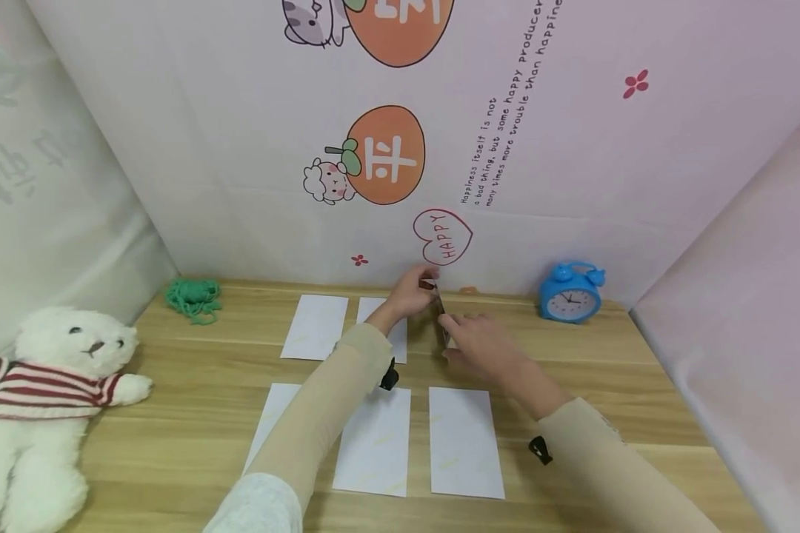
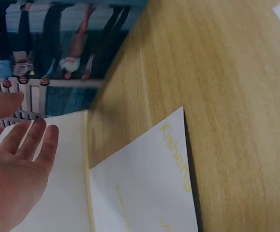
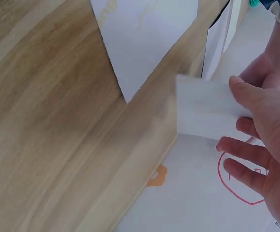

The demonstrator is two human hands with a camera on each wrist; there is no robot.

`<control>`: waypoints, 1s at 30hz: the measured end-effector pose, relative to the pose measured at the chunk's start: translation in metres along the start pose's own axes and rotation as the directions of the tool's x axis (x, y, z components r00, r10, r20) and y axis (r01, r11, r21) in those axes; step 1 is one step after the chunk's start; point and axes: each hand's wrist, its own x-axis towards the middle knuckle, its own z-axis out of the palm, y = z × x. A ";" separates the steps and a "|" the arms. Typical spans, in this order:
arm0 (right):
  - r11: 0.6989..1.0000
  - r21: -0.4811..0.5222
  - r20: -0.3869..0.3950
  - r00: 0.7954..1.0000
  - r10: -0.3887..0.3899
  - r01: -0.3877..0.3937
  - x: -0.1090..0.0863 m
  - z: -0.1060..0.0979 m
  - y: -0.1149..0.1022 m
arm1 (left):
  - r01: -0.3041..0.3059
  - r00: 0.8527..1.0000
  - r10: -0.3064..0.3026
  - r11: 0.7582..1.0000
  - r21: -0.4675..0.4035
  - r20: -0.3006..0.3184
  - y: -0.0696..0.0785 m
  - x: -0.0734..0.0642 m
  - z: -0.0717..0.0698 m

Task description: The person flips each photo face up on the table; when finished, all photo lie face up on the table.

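Observation:
Both hands hold a photo print (image 1: 441, 302) on edge over the back of the wooden table. Its picture side, in the left wrist view, shows several people by a railing (image 2: 57, 53); its plain white back (image 3: 205, 106) appears in the right wrist view. My left hand (image 1: 410, 291) grips the far end, thumb (image 2: 4, 104) over the picture side. With my right hand (image 1: 483, 342) I pinch the near end. Left of the hands lie two white sheets, one at the back left (image 1: 315, 326) and one partly behind my left wrist (image 1: 370, 311).
Nearer the front lie further white sheets (image 1: 465, 444), (image 1: 373, 444), one partly under my left arm. A blue alarm clock (image 1: 570, 294) stands at the back right, green yarn (image 1: 195, 296) at the back left. A white teddy bear (image 1: 47, 414) occupies the left side. A printed cloth wall (image 1: 240, 148) rises behind.

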 end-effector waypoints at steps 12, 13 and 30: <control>0.997 0.030 -0.040 0.996 0.075 -0.074 -0.009 0.008 0.008 | 0.004 0.967 -0.062 0.974 0.227 0.248 0.000 -0.009 0.003; 0.996 0.042 -0.033 0.996 0.083 -0.082 -0.010 0.010 0.009 | 0.007 0.960 -0.075 0.970 0.244 0.269 0.000 -0.010 0.002; 0.978 0.081 0.192 0.966 0.176 -0.194 -0.021 0.030 0.024 | -0.082 0.916 -0.232 0.689 0.720 0.327 -0.008 -0.021 0.005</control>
